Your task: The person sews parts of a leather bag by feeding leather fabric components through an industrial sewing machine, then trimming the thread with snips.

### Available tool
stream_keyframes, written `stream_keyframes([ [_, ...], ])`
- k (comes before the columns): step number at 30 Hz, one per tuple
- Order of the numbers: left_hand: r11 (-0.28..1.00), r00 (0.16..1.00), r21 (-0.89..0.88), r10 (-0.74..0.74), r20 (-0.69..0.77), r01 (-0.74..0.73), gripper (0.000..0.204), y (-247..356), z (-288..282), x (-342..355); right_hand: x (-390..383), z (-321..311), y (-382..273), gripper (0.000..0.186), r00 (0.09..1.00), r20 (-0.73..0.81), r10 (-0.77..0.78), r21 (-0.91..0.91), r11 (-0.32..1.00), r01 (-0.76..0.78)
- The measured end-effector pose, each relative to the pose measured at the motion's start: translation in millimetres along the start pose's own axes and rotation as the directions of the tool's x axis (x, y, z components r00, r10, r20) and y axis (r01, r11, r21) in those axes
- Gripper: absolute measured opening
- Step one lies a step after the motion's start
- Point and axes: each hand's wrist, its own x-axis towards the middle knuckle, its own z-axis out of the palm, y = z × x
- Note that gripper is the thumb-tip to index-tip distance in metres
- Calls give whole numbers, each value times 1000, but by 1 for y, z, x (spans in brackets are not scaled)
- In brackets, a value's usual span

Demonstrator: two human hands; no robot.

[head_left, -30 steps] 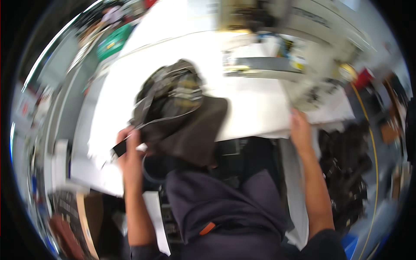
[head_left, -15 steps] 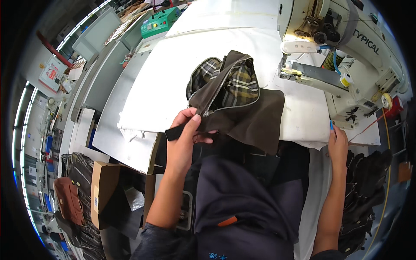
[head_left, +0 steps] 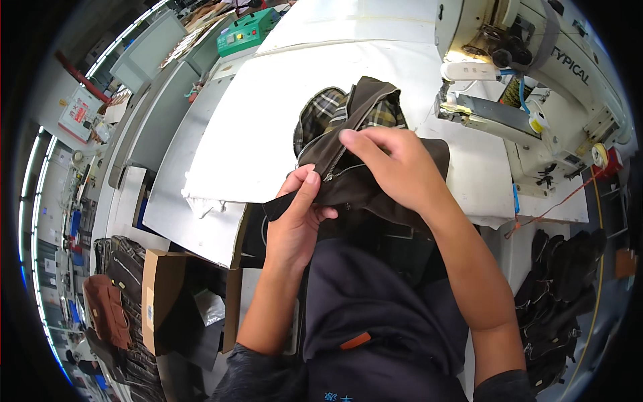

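A dark brown bag (head_left: pixel 436 155) with a plaid lining (head_left: pixel 320 107) and a metal zipper lies at the near edge of the white table. My left hand (head_left: pixel 299 208) pinches its brown fabric at the near left, beside the zipper's end. A short black strap (head_left: pixel 278 205) sticks out to the left of that hand. Over the bag's right part, my right hand (head_left: pixel 402 167) has thumb and fingers closed on the brown strip along the zipper. The right hand covers much of the bag's mouth.
A sewing machine (head_left: pixel 569 87) stands at the right. A slim blue tool (head_left: pixel 516 198) with a red cord hangs at the table's (head_left: pixel 221 154) right front edge. An open cardboard box (head_left: pixel 151 301) sits lower left; dark bags (head_left: pixel 559 281) hang lower right. A green device (head_left: pixel 248 32) is far left.
My right hand has left the blue tool at the table's edge and moved left onto the bag, taking hold of the strip. My left hand and the bag have shifted slightly right.
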Motion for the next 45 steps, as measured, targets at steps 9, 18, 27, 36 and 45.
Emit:
stream_keyframes([
  [9,992,995,-100,84,52,-78,32,6,-21,2,36,37,-4,33,968,99,228,467,849,-248],
  [18,799,936,523,353,-4,-299,53,16,-23,-2,-1,19,-4,31,984,7,-179,0,984,179],
  [27,643,913,713,407,-11,-279,50,39,-29,-8,-167,-24,87,44,916,-86,392,246,899,-362],
  [36,-418,837,860,321,443,-294,31,89,20,-20,-128,34,82,34,916,164,367,887,351,-299],
  [45,-187,933,917,4,360,-353,21,91,28,23,-141,18,40,30,967,-145,210,448,885,-125],
])
